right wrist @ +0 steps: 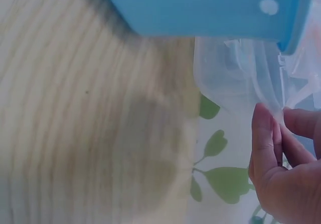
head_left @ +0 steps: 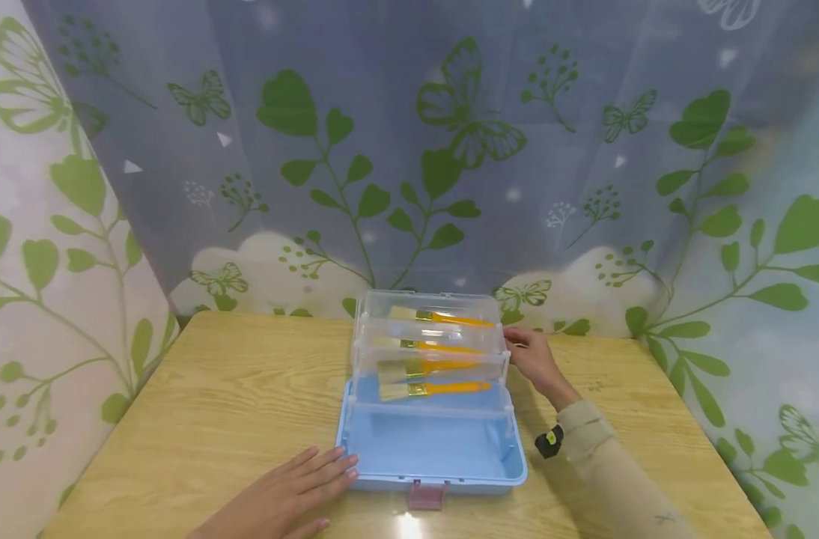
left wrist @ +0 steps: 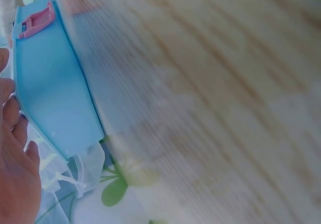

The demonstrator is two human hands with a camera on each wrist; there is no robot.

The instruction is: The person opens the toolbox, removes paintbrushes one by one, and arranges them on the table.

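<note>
A light blue plastic box (head_left: 430, 445) stands open on the table, its pink latch (head_left: 426, 495) at the front. Behind its bare bottom rise clear tiered trays (head_left: 430, 411) and a clear lid (head_left: 376, 303). Several paintbrushes (head_left: 458, 388) with orange handles and pale bristles lie in the tiers. My left hand (head_left: 291, 486) has straight fingers, its fingertips at the box's front left corner. At the right side, my right hand (head_left: 534, 363) pinches the edge of the clear lid; the right wrist view shows thumb and fingers (right wrist: 264, 133) closing on the plastic.
The wooden table (head_left: 248, 389) reaches back to a curtain (head_left: 382, 187) printed with leaves and butterflies, which also hangs at both sides. A small black device (head_left: 549, 442) sits at the right wrist, beside the sleeve.
</note>
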